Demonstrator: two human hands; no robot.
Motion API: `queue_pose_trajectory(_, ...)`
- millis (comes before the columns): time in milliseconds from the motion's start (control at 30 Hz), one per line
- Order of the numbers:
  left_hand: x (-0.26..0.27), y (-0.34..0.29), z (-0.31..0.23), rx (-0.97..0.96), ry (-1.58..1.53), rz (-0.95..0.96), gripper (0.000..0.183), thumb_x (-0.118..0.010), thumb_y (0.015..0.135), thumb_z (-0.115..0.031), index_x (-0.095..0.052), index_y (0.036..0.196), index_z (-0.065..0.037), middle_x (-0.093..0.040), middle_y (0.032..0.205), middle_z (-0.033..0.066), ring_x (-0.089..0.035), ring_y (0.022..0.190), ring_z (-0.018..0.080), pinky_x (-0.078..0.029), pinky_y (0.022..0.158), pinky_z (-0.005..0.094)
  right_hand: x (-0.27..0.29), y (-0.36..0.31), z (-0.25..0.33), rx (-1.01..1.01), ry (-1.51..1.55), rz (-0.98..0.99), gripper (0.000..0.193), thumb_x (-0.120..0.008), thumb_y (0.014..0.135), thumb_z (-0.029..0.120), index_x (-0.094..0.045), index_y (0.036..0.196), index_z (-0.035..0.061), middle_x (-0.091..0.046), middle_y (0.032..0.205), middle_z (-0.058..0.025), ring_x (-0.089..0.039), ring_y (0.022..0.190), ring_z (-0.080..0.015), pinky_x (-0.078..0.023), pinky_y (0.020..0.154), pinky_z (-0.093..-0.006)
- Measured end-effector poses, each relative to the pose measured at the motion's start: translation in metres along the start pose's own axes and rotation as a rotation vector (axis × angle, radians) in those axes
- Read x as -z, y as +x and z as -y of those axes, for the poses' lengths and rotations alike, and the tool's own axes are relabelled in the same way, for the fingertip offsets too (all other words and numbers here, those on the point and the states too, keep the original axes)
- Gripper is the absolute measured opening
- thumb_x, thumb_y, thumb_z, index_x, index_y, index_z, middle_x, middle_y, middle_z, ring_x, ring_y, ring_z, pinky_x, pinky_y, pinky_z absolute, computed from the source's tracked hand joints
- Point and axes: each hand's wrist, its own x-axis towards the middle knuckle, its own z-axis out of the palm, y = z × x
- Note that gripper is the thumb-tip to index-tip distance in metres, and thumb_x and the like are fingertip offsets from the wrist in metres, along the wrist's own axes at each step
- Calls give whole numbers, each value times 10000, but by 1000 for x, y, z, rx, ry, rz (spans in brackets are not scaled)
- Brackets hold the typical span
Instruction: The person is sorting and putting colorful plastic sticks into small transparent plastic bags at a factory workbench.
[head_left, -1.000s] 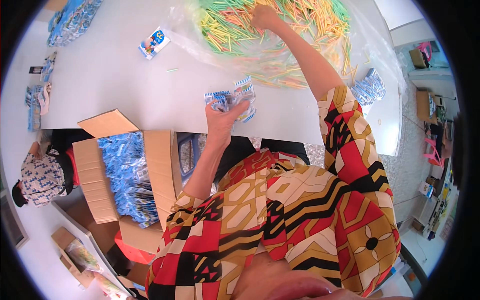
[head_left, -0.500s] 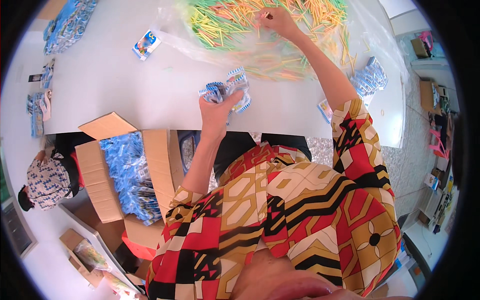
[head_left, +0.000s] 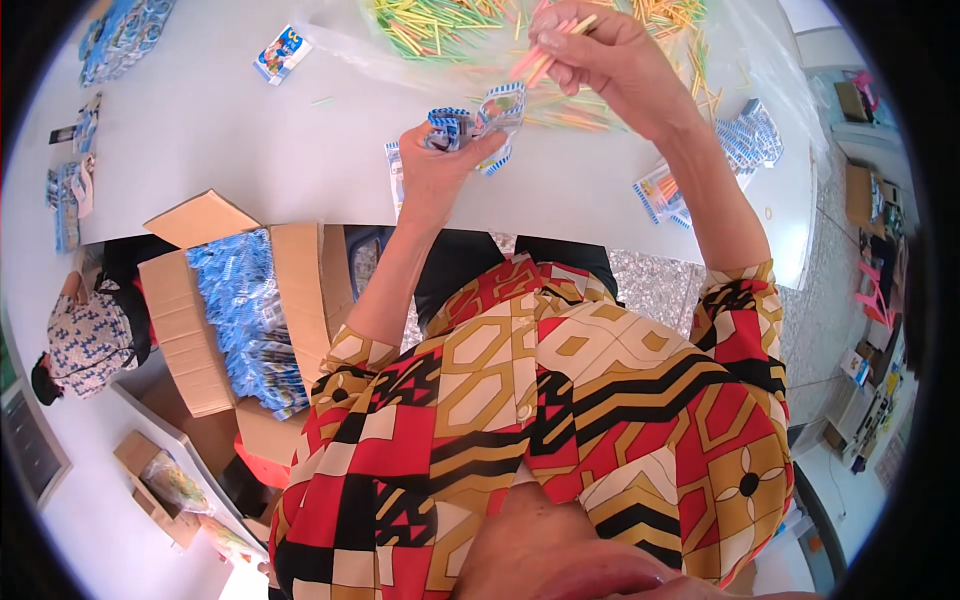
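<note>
My left hand (head_left: pixel 432 172) is closed round a few small blue-and-white packets (head_left: pixel 502 112) above the white table (head_left: pixel 250 150). My right hand (head_left: pixel 632 78) pinches several thin pink and yellow sticks (head_left: pixel 560 42). Their lower ends are just above and to the right of the held packets, apparently apart from them. Beyond both hands, a heap of loose green, yellow and orange sticks (head_left: pixel 430 25) lies on a clear plastic sheet (head_left: pixel 370 66). To the right of my right forearm is a packet with sticks showing in it (head_left: pixel 660 192), beside a stack of packets (head_left: pixel 750 138).
An open cardboard box (head_left: pixel 302 290) full of blue packets (head_left: pixel 240 315) stands by the table's near edge, left. A blue-and-white packet (head_left: pixel 282 54) lies at the back left. More packets (head_left: pixel 125 40) line the left side. Another person (head_left: pixel 92 325) is at far left.
My right hand has come back from the heap toward my left hand, with sticks in its fingers. My left hand has risen slightly, still gripping the packets. The whole view has shifted a little.
</note>
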Motion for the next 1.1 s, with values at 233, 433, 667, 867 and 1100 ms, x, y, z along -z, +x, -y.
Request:
queue_pose_trajectory(233, -8, -3, -5, 6, -26, 75, 165, -748, 719, -27, -660, 853, 7, -647, 797, 27, -570, 680, 73, -455, 644, 219, 10, -7, -27, -68, 157, 53, 210, -606, 880, 178, -612, 1001, 6, -569, 751, 27, -532, 652, -28, -434, 553, -190)
queue_pose_trajectory(433, -6, -3, -2, 21, -35, 72, 166, -741, 722, -13, -659, 864, 11, -660, 835, 34, -581, 711, 73, -466, 667, 224, 15, -11, -26, -170, 283, 73, 221, -551, 922, 162, -580, 1040, -22, -549, 756, 30, -503, 630, 7, -431, 541, -116)
queue_pose_trajectory(667, -4, -2, 1, -39, 45, 94, 136, -757, 717, -39, -660, 806, -4, -636, 743, -12, -530, 647, 38, -440, 604, 192, 20, -11, -27, -169, 134, 85, 196, -550, 923, 162, -596, 1019, -2, -558, 747, 30, -509, 618, -1, -417, 541, -122)
queue_pose_trajectory(867, -5, -4, -2, -44, 90, 153, 146, -761, 715, -54, -665, 814, -4, -639, 743, -3, -543, 651, 43, -445, 606, 192, 6, -17, -12, -116, -364, -53, 117, -574, 909, 163, -624, 956, 68, -575, 809, 19, -517, 636, -17, -419, 557, -167)
queue_pose_trajectory(1100, -7, -5, -1, 16, -49, 192, 179, -754, 721, -51, -667, 870, -5, -661, 817, 29, -595, 711, 77, -476, 653, 217, -6, -21, 2, 32, -307, 32, 100, -606, 872, 88, -598, 924, 3, -614, 740, -40, -540, 593, -61, -425, 500, -202)
